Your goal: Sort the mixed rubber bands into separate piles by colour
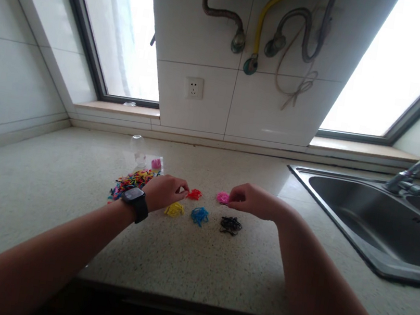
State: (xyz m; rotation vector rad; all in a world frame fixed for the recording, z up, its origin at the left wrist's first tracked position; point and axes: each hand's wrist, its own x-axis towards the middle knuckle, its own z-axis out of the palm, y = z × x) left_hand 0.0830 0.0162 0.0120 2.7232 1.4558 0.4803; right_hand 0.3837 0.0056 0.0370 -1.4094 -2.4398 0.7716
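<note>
My left hand (165, 192), with a black watch (136, 202) on its wrist, is pinched at the left edge of a small red pile of rubber bands (194, 194). What its fingertips hold is too small to tell. Over the right side of a pink pile (222, 197), my right hand (249, 200) pinches what looks like a thin dark rubber band (224, 204). Nearer to me lie a yellow pile (174, 209), a blue pile (199, 216) and a black pile (231, 225). A large mixed heap of coloured bands (127, 185) is partly hidden behind my left hand.
Behind the mixed heap, a clear container (138, 150) and a pink object (156, 163) stand on the speckled counter (194, 265). A steel sink (366, 223) with a faucet (408, 176) is at the right. Hoses and a socket (194, 88) are on the tiled wall.
</note>
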